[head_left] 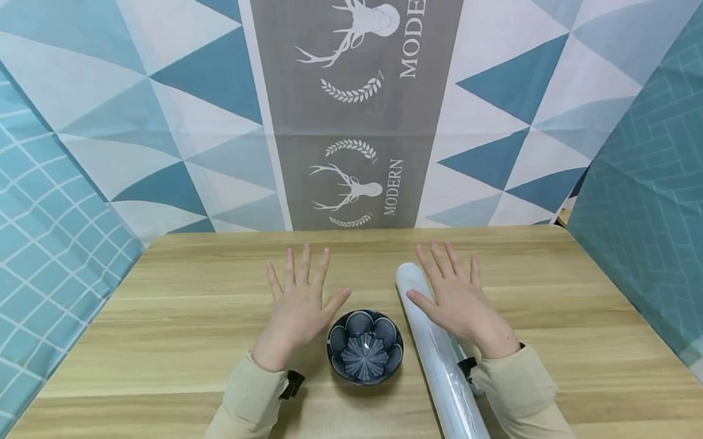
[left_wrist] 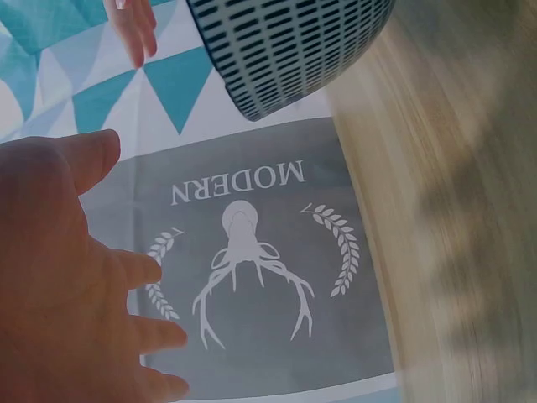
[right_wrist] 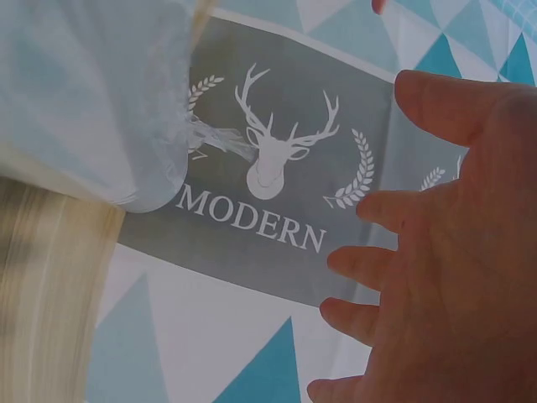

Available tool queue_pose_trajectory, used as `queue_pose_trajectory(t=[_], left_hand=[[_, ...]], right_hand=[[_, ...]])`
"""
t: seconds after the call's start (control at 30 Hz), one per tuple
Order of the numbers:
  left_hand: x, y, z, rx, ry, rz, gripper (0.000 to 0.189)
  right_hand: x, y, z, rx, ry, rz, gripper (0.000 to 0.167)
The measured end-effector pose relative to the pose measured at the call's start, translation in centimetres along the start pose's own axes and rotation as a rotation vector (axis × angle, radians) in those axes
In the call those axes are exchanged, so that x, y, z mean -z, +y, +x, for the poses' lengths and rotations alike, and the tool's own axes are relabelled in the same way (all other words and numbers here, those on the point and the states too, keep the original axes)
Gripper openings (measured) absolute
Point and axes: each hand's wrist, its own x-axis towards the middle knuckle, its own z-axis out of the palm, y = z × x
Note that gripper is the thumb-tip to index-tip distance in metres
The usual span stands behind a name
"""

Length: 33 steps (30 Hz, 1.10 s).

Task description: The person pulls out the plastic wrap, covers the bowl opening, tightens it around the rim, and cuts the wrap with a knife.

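In the head view my left hand [head_left: 299, 306] is held out with its fingers spread, holding nothing. Just to its right on the table is a dark blue bowl [head_left: 365, 356] with a petal pattern inside; its outer wall [left_wrist: 294, 42] shows rows of dark dashes in the left wrist view. Spread in the same way, my right hand [head_left: 457, 301] holds nothing and overlaps the edge of a long pale roll of clear plastic film [head_left: 436, 350]. The roll's end [right_wrist: 101, 109] has a loose twist of film in the right wrist view.
The wooden table [head_left: 151, 345] ends at a hanging cloth [head_left: 343, 110] printed with deer heads and triangles. Blue tile-patterned sheets stand on the left [head_left: 23, 218] and right [head_left: 677, 187]. A light-blue item shows partly behind the roll, beside the right wrist.
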Motion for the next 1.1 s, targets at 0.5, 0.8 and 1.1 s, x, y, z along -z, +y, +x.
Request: queue_pose_trajectory(t=[0.5,0.8,1.1], left_hand=[[-0.3,0.4,0.3,-0.063,-0.066,-0.043,0.074],[-0.4,2.5,1.4,-0.269,-0.159,0.079,0.068],[1.1,5.8,3.0,-0.413,-0.242,0.212,0.060]], right_hand=[[0.3,-0.1,-0.4,0.013,0.004,0.005,0.074],[0.7,-0.2,-1.8,0.024,-0.054,0.039,0.072],[1.3,-0.6,-3.6,-0.052,-0.161,0.045,0.066]])
